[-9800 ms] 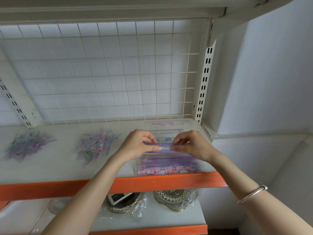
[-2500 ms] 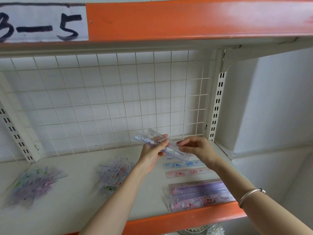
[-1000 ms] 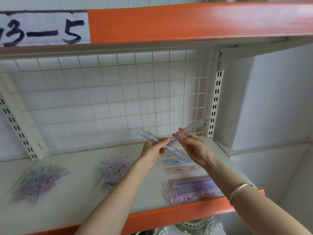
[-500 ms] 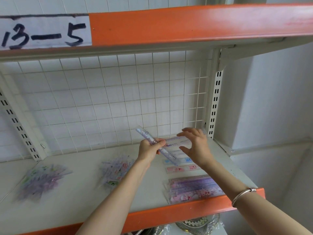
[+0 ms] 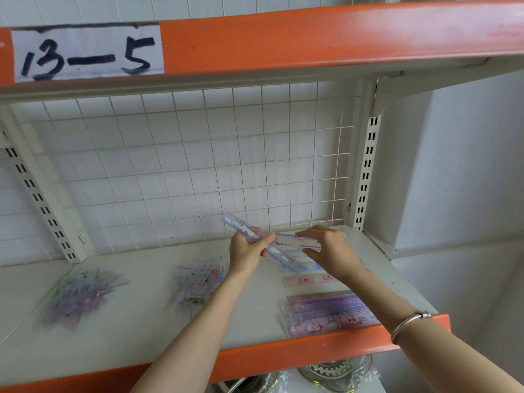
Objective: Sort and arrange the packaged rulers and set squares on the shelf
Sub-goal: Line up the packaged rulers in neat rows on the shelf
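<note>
A clear packaged ruler [image 5: 283, 258] is held tilted above the cream metal shelf [image 5: 141, 321] by the left hand [image 5: 243, 251], whose grip is closed round its middle. A second clear ruler with blue print [image 5: 293, 243] is pinched across its width in the grip of the right hand [image 5: 333, 251]. The two rulers cross.

A stack of purple and pink packaged rulers [image 5: 326, 313] is placed against the orange front edge [image 5: 283, 361] at the right, and a single pink ruler [image 5: 307, 279] is laid behind it. A blurred far-left pile of small packets [image 5: 76, 299] and a centre pile [image 5: 198, 282] are set apart.

The back is closed by a white wire grid [image 5: 184, 171]. A white wall [image 5: 467, 165] is seen at the right. A paper label marked "13-5" [image 5: 85, 52] is fixed to the upper shelf edge.
</note>
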`<state>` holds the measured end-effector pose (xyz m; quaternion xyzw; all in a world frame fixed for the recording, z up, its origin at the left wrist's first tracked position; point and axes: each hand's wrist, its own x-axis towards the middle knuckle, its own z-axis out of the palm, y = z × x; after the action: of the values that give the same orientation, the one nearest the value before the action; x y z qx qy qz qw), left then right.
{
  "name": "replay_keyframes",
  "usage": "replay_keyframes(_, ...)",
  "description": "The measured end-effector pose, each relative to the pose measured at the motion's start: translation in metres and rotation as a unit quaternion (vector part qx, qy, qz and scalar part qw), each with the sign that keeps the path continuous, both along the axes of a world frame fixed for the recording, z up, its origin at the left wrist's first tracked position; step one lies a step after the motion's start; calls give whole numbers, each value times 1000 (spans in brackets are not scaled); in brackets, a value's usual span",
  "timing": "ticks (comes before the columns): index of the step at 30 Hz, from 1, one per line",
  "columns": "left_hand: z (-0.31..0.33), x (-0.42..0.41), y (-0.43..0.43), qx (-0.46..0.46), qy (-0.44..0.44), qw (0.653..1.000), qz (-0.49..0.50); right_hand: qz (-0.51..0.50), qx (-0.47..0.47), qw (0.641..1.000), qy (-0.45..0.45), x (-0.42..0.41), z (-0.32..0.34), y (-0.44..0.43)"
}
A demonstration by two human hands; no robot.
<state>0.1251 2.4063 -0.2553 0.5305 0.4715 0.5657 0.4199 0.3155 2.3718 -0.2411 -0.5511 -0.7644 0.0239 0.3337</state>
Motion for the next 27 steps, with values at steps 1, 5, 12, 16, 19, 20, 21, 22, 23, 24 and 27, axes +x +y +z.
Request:
replay_keyframes(1, -2, -1, 2, 3, 3, 1000, 9, -3, -4, 1000, 7, 0, -1, 1)
replay_keyframes(5, -7, -6, 8, -6, 29, 1000, 11, -15, -20, 999, 35, 0, -5, 2)
replay_keyframes(12, -6, -6, 13, -42, 49, 998, -6, -27, -24, 997, 62, 5, -8, 4)
replay_keyframes(16, -3, -1, 10, -42, 47, 998, -24, -33, -29, 997, 69, 7, -8, 3)
replay_keyframes(19, -6, 2, 12, -57, 52, 997, -33, -36, -31, 996, 72, 10, -9, 3)
replay_keyframes(20, -7, 3, 12, -51, 60, 996, -32, -36, -32, 996, 72, 11, -9, 3)
replay_keyframes(21, -7, 5, 12, -42, 61, 997, -34, -36, -34, 996, 73, 12, -9, 3)
replay_keyframes(22, -6, 6, 10, -34, 63, 997, -38, -37, -35, 996, 71, 13, -9, 2)
replay_keyframes(23, -6, 8, 9, -24, 64, 997, -43, -38, -35, 996, 69, 14, -9, 2)
replay_keyframes(24, -5, 9, 7, -12, 68, 997, -45, -40, -35, 996, 68, 15, -8, 2)
replay_keyframes(27, -3, 11, 3, 13, 72, 996, -47, -44, -36, 996, 70, 17, -7, 1)
